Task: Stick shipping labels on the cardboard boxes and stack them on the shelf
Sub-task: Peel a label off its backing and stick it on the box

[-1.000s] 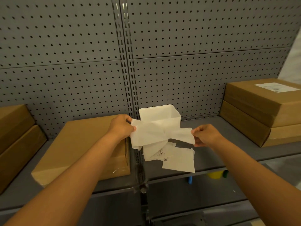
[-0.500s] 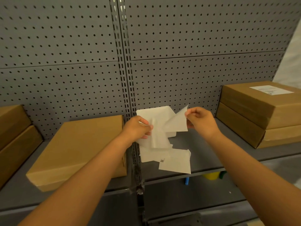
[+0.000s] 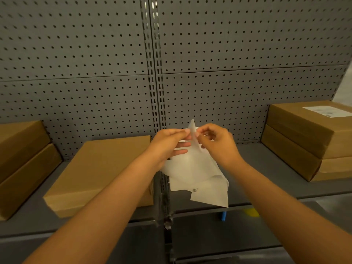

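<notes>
Peeling a label sheet [image 3: 192, 162], both hands pinching its top corner: left hand [image 3: 167, 144], right hand [image 3: 219, 143]. Next: pressing it onto the bare box [image 3: 99, 172] left of the grip.

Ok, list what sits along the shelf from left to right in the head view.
Two stacked boxes at the left edge → single unlabelled box → left hand → right hand, both pinching a label sheet → loose labels on the shelf → right stack of two boxes, top one labelled.
</notes>
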Demonstrator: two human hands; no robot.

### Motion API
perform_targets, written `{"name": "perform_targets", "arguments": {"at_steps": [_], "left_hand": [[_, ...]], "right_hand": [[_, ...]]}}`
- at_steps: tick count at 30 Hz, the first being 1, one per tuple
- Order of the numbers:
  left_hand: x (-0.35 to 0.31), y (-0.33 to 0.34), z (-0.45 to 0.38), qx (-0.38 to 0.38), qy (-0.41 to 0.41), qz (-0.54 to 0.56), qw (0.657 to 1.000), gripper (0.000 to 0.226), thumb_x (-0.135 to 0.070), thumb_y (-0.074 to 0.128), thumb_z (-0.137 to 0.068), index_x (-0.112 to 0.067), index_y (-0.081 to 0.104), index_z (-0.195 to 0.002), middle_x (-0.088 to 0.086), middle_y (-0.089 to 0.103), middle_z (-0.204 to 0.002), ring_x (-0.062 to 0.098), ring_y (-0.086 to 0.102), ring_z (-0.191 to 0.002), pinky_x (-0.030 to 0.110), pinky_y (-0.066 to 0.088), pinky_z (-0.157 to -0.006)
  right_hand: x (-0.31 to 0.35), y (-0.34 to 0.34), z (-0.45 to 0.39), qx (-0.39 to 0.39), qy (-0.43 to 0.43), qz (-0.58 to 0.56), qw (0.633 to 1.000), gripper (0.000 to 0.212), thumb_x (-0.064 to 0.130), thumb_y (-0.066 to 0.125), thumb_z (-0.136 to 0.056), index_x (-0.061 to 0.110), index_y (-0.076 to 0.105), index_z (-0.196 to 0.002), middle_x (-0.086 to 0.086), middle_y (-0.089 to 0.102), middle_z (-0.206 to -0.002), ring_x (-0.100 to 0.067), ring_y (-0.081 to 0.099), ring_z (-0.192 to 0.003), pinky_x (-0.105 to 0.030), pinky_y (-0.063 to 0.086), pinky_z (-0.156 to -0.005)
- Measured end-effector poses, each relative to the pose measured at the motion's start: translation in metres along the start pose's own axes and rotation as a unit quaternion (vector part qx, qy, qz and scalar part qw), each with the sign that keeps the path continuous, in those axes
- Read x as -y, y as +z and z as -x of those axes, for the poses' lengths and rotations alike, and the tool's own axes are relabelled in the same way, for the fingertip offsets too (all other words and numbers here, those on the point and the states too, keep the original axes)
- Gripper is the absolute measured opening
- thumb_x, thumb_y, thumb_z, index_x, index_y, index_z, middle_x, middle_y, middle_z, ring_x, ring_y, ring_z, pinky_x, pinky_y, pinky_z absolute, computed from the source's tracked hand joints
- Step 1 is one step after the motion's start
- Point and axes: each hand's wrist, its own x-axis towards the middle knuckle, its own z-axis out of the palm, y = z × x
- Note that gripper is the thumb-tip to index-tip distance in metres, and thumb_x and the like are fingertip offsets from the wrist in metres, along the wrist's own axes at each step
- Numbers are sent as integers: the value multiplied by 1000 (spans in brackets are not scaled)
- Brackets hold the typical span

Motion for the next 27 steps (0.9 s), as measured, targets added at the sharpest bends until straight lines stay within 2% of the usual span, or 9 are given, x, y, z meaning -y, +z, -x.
{"name": "perform_targets", "arguments": {"at_steps": [6,13,16,18,21,22,25,27], "left_hand": [[0,-12,11,-19,-2,25,1000,24,-25,67,-87,-12,70,-106,2,73,-103,14,69,-96,29,57,-82],[4,-26,24,-70,46,-25,996,14,-23,64,-90,-18,70,-102,-2,72,-98,7,69,-90,23,57,-78],[1,-34,28,-96,53,-19,994,12,-19,57,-94,-17,68,-98,1,71,-95,10,68,-86,23,58,-75],[-1,-44,30,-111,47,-2,993,14,-19,53,-96,-16,66,-100,3,71,-96,11,68,-86,23,58,-73],[-5,-64,32,-121,30,17,992,14,-20,51,-97,-17,64,-97,0,71,-92,12,69,-85,25,58,-73],[-6,-71,33,-123,22,28,992,14,-20,51,-97,-18,64,-95,0,71,-90,13,69,-84,26,58,-73],[-8,-95,36,-125,-3,42,991,12,-20,52,-96,-18,64,-93,0,72,-86,13,68,-80,24,55,-66],[-7,-112,37,-121,-14,36,992,12,-21,53,-96,-17,64,-95,2,72,-89,15,67,-82,24,53,-66]], "right_hand": [[7,23,1,32,-13,6,999,6,23,65,-89,18,66,-87,2,67,-86,-9,60,-74,-23,50,-70],[11,44,3,63,-14,7,998,7,29,65,-87,22,66,-87,5,66,-85,-16,62,-79,-34,55,-77],[15,53,4,73,-10,0,997,14,36,66,-85,22,65,-89,6,66,-87,-14,61,-80,-32,53,-75],[17,59,4,71,5,1,997,20,38,64,-86,20,65,-92,4,65,-94,-14,60,-84,-26,51,-73],[21,68,-1,17,37,11,999,17,30,65,-88,15,61,-95,3,62,-98,-10,57,-78,-11,45,-60],[23,71,-3,0,49,13,999,18,29,65,-88,15,58,-97,3,60,-99,-9,57,-79,-9,44,-57],[30,84,-7,-3,89,22,996,27,33,64,-88,17,52,-106,1,58,-104,-15,58,-91,-17,47,-62],[36,95,-8,11,118,12,993,25,31,62,-90,16,51,-106,1,57,-102,-16,58,-92,-19,49,-62]]}}
